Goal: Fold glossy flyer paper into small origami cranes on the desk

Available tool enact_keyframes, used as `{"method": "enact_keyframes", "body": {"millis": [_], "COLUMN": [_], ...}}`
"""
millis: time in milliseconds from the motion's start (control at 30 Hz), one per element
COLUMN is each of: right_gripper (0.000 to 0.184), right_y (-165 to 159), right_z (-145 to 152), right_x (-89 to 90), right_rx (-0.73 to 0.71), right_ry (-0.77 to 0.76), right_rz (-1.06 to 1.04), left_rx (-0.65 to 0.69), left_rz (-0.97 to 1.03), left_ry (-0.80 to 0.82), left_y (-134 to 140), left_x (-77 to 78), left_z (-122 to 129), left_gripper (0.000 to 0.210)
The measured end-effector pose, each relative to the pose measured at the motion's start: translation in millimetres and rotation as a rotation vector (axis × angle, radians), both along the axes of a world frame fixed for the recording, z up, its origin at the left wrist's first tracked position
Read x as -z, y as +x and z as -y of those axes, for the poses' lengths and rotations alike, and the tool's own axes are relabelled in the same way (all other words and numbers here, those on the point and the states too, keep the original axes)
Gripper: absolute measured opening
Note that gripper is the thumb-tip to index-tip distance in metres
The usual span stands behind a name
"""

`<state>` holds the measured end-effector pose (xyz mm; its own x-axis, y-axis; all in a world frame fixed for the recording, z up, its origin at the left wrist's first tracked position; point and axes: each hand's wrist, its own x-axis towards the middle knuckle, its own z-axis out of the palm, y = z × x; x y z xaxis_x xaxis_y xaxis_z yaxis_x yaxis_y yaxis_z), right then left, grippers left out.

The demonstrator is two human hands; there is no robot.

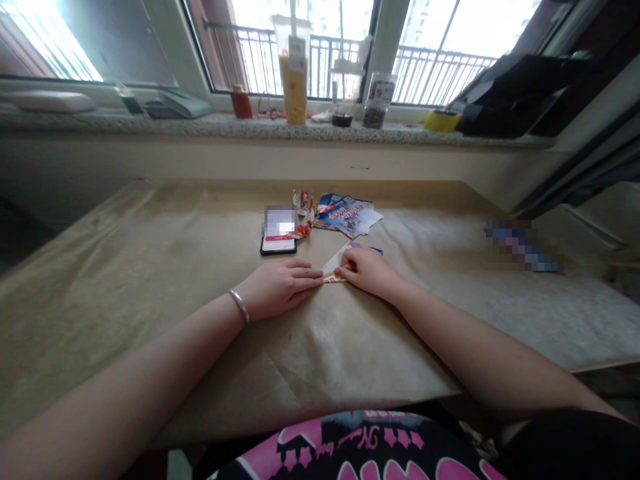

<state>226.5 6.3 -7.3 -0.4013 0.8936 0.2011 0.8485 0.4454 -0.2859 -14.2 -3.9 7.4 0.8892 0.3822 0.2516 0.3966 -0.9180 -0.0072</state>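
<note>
A small folded sheet of printed paper [332, 269], white with orange and a blue edge, lies on the table between my hands. My left hand [280, 285], with a silver bangle at the wrist, rests flat, its fingers stretched out and their tips at the paper's left corner. Curled fingers of my right hand [369, 269] press on the paper's right part and hide some of it. Just beyond lie a phone [278, 245] with a lit screen, folded red-and-white paper pieces [306, 220] and a fanned pile of blue printed leaflets [350, 215].
A tan cover lies over the table [200, 347]. On the right side is a blurred blue item [523, 248]. Along the windowsill [200, 128] stand a tall cup of yellow drink [293, 83], a red jar [241, 103], small containers [377, 103] and a black bag [515, 93].
</note>
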Motion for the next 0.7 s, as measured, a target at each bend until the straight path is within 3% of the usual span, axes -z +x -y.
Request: {"method": "enact_keyframes", "body": {"millis": [700], "right_gripper": [0.022], "right_y": [1.8], "right_z": [0.7], "right_x": [0.8], "right_rx": [0.001], "right_ry": [-0.01], "right_rz": [0.006], "left_rx": [0.053], "left_rz": [0.064], "left_ry": [-0.104], "left_y": [-7.5], "left_x": [-3.7], "left_z": [-2.0], "left_gripper": [0.029]}}
